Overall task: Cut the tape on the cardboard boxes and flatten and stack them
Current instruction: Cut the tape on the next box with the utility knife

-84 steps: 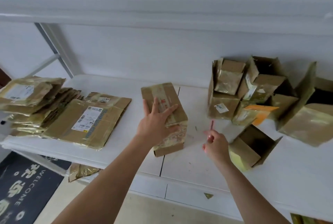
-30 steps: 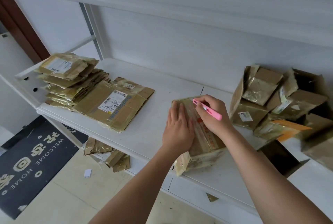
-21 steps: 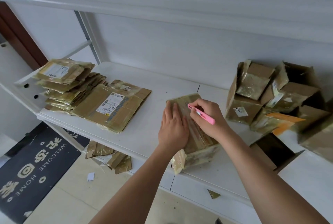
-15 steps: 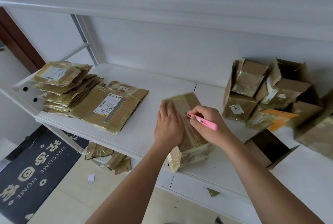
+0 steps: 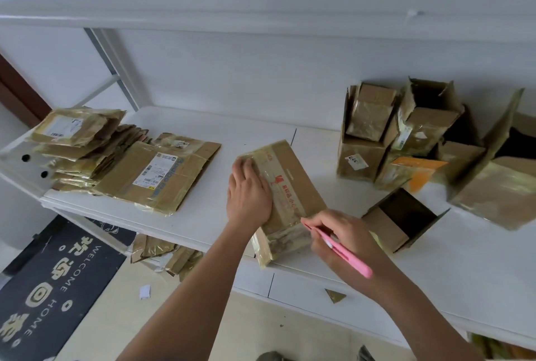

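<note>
Beside the taped box (image 5: pixel 285 186), open boxes (image 5: pixel 406 140) crowd the shelf (image 5: pixel 478 273).

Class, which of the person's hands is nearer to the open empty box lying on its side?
Right hand, gripping the pink cutter beside the open box; left hand presses the taped box, farther away.

Taped box (image 5: pixel 285 183): brown matt cardboard, banded lengthwise with glossy clear tape over red print; the near end is wrapped in shiny, wrinkled tape.
Cutter (image 5: pixel 345 254): smooth pink plastic.
Flattened stack (image 5: pixel 87 146): creased cardboard, much covered in glossy yellowish tape; white paper labels are seen.
Open boxes (image 5: pixel 406 134): dull cardboard with reflective taped faces.
Shelf (image 5: pixel 464 273): smooth white painted surface, faint sheen.
Doormat (image 5: pixel 49 288): dark, matt, coarse textile.
Floor (image 5: pixel 121 317): pale and smooth.
</note>
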A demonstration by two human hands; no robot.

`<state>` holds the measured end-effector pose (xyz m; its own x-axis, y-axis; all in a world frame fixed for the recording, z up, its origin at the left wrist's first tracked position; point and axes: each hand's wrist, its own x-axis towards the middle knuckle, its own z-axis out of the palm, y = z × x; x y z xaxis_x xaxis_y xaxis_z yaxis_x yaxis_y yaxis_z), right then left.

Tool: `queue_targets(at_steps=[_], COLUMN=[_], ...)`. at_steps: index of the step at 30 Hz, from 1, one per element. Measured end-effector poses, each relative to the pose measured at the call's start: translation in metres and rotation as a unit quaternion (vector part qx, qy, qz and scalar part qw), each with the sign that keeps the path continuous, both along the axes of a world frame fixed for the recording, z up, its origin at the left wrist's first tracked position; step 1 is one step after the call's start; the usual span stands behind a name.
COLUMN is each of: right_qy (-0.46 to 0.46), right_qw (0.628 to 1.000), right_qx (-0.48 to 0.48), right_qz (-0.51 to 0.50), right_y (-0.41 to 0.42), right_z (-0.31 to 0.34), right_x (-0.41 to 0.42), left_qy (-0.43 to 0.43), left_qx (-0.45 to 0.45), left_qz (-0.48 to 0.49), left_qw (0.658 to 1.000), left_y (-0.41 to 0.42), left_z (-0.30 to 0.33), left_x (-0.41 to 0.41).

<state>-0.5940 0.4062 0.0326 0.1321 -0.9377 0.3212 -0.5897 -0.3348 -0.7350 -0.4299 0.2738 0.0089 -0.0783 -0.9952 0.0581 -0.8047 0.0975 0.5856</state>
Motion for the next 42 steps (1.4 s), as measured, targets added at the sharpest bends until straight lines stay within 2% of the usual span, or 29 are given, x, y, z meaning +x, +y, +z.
queue_targets(at_steps=[3, 5, 8, 13, 15, 17, 20, 22, 25, 30, 36, 42], right_qy=[-0.051, -0.11, -0.196, -0.331, -0.333, -0.338, -0.385, -0.392, -0.406, -0.444, -0.398, -0.418], right_qw=[0.997, 0.992, 0.968, 0.922, 0.913, 0.9, 0.875, 0.876, 0.871, 0.846, 0.864, 0.854], right_qx=[0.051, 0.034, 0.011, -0.013, -0.06, -0.097, -0.101, -0.074, -0.06, -0.037, -0.04, -0.048], right_qz=[-0.008, -0.059, -0.157, -0.201, -0.227, -0.258, -0.274, -0.271, -0.269, -0.294, -0.307, -0.306], right_y=[0.023, 0.033, 0.031, 0.018, 0.013, 0.004, -0.015, -0.026, -0.034, -0.042, -0.046, -0.049], right_z=[-0.007, -0.013, -0.02, -0.035, -0.039, -0.041, -0.044, -0.047, -0.052, -0.057, -0.054, -0.048], right_x=[-0.012, -0.021, -0.027, 0.005, 0.02, 0.021, -0.003, -0.019, -0.031, -0.04, -0.037, -0.037], left_qy=[-0.051, -0.076, -0.073, -0.098, -0.098, -0.136, -0.243, -0.222, -0.176, -0.212, -0.216, -0.224], left_qx=[-0.005, -0.004, 0.007, -0.031, 0.002, 0.03, -0.042, -0.121, -0.127, -0.11, -0.072, -0.073], left_qz=[0.012, -0.003, -0.041, -0.029, -0.013, 0.013, 0.027, -0.044, -0.17, -0.182, -0.189, -0.191], left_qw=[0.999, 0.997, 0.996, 0.994, 0.995, 0.99, 0.969, 0.967, 0.961, 0.954, 0.955, 0.953], left_y=[-0.007, -0.012, -0.019, -0.011, -0.006, -0.003, 0.001, 0.004, 0.007, 0.003, 0.005, 0.006], left_z=[-0.001, 0.0, 0.003, 0.009, 0.01, 0.012, 0.011, 0.008, -0.001, -0.005, -0.002, -0.003], left_x=[-0.001, -0.002, -0.004, -0.015, -0.02, -0.022, -0.024, -0.029, -0.035, -0.029, -0.031, -0.03])
